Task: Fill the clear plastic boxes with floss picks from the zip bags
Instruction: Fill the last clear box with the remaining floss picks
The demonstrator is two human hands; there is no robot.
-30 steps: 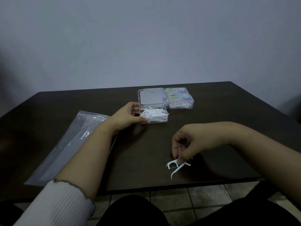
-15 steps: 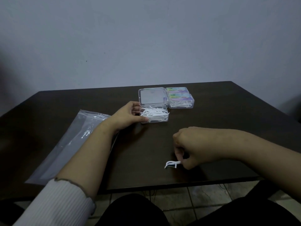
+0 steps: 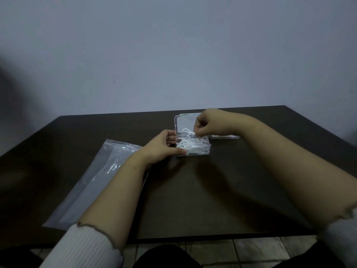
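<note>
An open clear plastic box [image 3: 206,153] lies mid-table, its lid [image 3: 183,122] tipped back and its tray heaped with white floss picks [image 3: 195,147]. My left hand [image 3: 164,146] grips the box's left side, thumb on the front corner. Over the tray my right hand [image 3: 205,123] pinches a few floss picks [image 3: 187,131] between its fingertips. Behind my right hand lies a closed clear box [image 3: 225,136], mostly hidden. A flat zip bag [image 3: 92,182] rests on the table to the left, partly under my left forearm.
The dark table [image 3: 202,200] ends at a near edge low in the view, with tiled floor beneath. A plain wall rises behind the table's far edge.
My right hand picked the floss picks off the table's near edge and carried them up over the open box. My left hand stayed on the box.
</note>
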